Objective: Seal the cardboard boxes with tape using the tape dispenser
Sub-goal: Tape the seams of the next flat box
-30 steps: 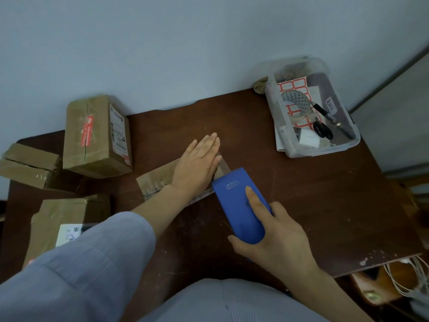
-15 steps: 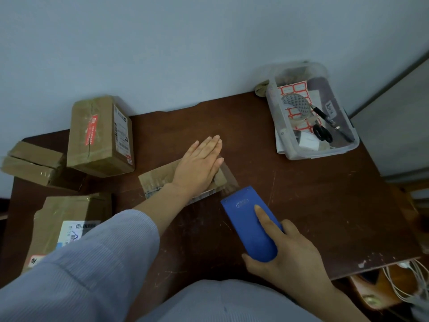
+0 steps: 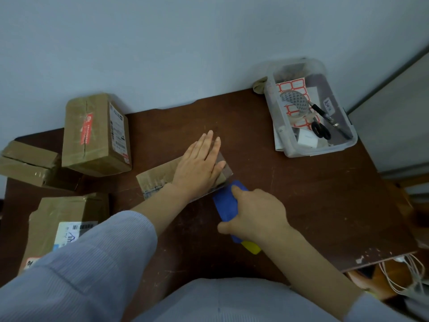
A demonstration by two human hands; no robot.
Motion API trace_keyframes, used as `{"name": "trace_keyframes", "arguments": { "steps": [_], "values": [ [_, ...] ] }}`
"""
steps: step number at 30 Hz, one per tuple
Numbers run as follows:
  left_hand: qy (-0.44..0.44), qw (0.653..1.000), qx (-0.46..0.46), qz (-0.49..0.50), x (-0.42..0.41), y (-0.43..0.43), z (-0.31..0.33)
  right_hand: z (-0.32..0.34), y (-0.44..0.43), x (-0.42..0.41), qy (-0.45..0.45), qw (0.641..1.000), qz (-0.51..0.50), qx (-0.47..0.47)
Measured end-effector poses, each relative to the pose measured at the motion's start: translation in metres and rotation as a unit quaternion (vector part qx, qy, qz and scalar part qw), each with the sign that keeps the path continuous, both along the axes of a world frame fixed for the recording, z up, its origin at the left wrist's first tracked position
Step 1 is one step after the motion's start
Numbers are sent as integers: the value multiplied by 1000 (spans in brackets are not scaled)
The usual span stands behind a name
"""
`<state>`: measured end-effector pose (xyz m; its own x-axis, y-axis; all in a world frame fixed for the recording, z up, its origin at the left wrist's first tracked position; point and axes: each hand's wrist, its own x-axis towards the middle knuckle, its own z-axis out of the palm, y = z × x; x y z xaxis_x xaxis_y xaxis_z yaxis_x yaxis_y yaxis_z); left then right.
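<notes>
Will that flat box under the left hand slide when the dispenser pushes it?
Likely yes: the flat cardboard box looks thin, probably light, on a smooth table. Lying low, it shouldn't tip. The left hand pressing flat probably prevents sliding.

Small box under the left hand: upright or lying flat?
Lying flat: the small box sits low on the table, left hand spread on top.
</notes>
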<state>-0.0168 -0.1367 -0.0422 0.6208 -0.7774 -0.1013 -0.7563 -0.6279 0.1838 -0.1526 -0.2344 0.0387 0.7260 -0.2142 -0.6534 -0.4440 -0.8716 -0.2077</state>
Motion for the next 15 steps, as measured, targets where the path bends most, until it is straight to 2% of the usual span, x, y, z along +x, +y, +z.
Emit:
{"name": "trace_keyframes", "arguments": {
  "steps": [3,6,9,12,15],
  "values": [
    [-2,1000,-3,-6,1,2,0,-5,1,3,15,1000,-17,20],
    [56,998,11,-19,5,3,5,-1,-17,0,-3,999,-29,22],
    [73,997,12,18,4,4,10,5,-31,-5,-6,999,-37,4],
    [17,995,52,83,0,5,10,5,-38,-13,-15,997,-75,12],
    [46,990,39,130,-4,4,10,4,-37,-17,-30,994,-106,28]
  ]
}}
